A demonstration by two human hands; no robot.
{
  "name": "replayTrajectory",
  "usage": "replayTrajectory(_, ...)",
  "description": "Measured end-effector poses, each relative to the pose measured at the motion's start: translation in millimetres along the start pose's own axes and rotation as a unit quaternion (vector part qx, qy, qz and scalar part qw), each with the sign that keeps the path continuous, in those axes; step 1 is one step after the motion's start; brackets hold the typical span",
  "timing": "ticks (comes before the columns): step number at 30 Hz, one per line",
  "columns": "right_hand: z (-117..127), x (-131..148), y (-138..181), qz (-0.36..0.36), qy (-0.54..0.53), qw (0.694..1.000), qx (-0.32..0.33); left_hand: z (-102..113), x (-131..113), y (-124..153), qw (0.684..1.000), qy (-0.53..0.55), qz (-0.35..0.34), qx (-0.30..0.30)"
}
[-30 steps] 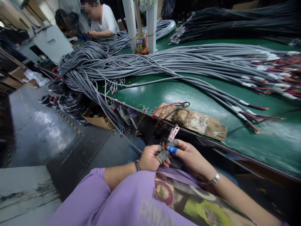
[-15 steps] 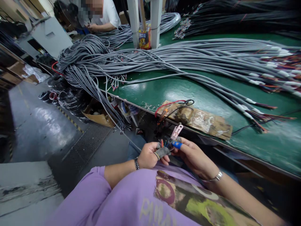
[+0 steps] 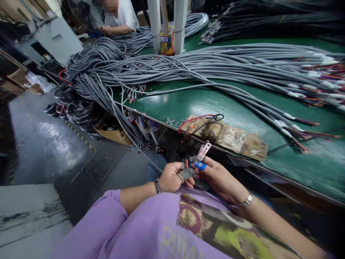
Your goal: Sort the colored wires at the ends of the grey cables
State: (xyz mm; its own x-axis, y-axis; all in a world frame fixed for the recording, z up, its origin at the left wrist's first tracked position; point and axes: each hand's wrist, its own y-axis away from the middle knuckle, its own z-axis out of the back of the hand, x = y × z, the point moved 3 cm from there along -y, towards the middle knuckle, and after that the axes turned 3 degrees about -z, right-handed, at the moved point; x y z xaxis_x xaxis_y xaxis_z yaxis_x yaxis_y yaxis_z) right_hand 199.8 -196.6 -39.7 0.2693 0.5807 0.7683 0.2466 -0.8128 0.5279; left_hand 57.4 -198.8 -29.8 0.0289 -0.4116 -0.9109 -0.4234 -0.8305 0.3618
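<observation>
My left hand (image 3: 170, 178), with a grey cover on its thumb, is closed on a grey cable (image 3: 151, 162) that runs up to the big bundle. Short coloured wires (image 3: 186, 163) fan out from between its fingers. Close beside it, my right hand (image 3: 219, 177), thumb in a blue cover, pinches at the wire ends. A pinkish metal strip with holes (image 3: 204, 151) sticks up above the right fingers, by a dark round part (image 3: 193, 159). Whether the strip and the dark part are one piece, I cannot tell. My fingers hide the wire tips.
Long grey cables (image 3: 172, 68) with white-wrapped ends lie across the green table (image 3: 237, 108). Near its edge is a taped cardboard piece (image 3: 237, 140) with red and black leads. Black cables (image 3: 269, 25) lie at the back. A co-worker (image 3: 121, 21) sits across the table.
My right thumb has shifted slightly left, closer to the wires, and the metal strip has tilted a little. My left hand stays in place.
</observation>
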Motion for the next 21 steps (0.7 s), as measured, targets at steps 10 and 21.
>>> replayTrajectory(10,7,2,-4,0.044,-0.112,0.992,-0.046,1,-1,0,0.999,0.03,-0.01,-0.022)
replayTrajectory(21,1,24,-6,0.068,-0.064,0.995,0.027,-8,-10,-6,0.994,0.098,-0.044,-0.006)
